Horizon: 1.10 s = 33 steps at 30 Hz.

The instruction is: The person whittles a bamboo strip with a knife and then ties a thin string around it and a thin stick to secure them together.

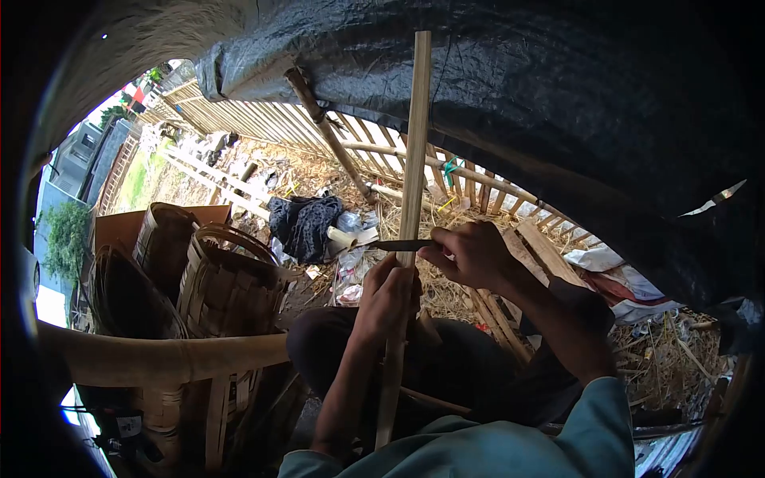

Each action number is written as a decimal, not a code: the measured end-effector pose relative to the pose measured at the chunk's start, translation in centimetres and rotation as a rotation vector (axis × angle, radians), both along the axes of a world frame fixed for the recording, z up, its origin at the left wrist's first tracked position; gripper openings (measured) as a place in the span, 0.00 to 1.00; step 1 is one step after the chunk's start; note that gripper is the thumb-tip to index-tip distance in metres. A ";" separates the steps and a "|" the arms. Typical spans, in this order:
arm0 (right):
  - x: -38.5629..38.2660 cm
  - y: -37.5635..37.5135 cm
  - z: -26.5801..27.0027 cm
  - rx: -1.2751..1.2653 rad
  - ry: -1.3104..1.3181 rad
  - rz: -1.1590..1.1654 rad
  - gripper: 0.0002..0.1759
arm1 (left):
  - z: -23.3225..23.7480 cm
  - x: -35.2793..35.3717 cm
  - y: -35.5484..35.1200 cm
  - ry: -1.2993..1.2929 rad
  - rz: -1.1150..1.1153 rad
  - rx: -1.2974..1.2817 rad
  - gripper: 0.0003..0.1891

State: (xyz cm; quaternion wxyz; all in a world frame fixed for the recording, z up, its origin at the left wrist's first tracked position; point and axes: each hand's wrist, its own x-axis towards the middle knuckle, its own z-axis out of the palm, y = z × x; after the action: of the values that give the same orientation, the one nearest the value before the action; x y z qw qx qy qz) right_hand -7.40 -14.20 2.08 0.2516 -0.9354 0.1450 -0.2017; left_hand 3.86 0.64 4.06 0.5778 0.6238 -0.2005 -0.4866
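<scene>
A long, flat bamboo strip (413, 151) stands nearly upright in front of me, its lower end running down past my lap. My left hand (387, 296) is wrapped round it at about its middle. Just above that grip, a dark-bladed knife (405, 245) lies crosswise over the strip, its tip pointing left. My right hand (470, 255) is closed round the knife's handle, which the fingers mostly hide. Blade and strip overlap right over the left thumb.
Woven bamboo baskets (227, 279) stand at left behind a thick bamboo pole (167, 358). Black tarpaulin (558, 88) hangs low overhead and to the right. A slatted bamboo fence (263, 127), a dark cloth heap (307, 227) and loose wooden pieces (550, 251) lie beyond, amid straw and litter.
</scene>
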 end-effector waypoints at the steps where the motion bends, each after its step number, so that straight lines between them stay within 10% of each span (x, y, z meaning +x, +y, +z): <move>1: 0.0 0.1 0.2 0.020 0.023 0.005 0.22 | 0.1 -0.1 0.1 0.056 0.018 0.001 0.07; 13: 0.5 0.0 -0.2 -0.057 0.006 -0.103 0.35 | -1.5 -1.6 -0.7 -0.696 0.042 0.118 0.23; 33: 1.5 -0.7 0.1 -0.092 -0.014 -0.039 0.34 | -1.6 -1.2 -0.4 -0.784 0.057 0.130 0.22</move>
State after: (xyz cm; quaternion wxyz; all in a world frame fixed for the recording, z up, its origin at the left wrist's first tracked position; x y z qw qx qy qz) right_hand -5.91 -14.88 2.19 0.2054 -0.9415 0.1522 -0.2198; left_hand 2.67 0.24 2.46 0.4302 0.8029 -0.3571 -0.2070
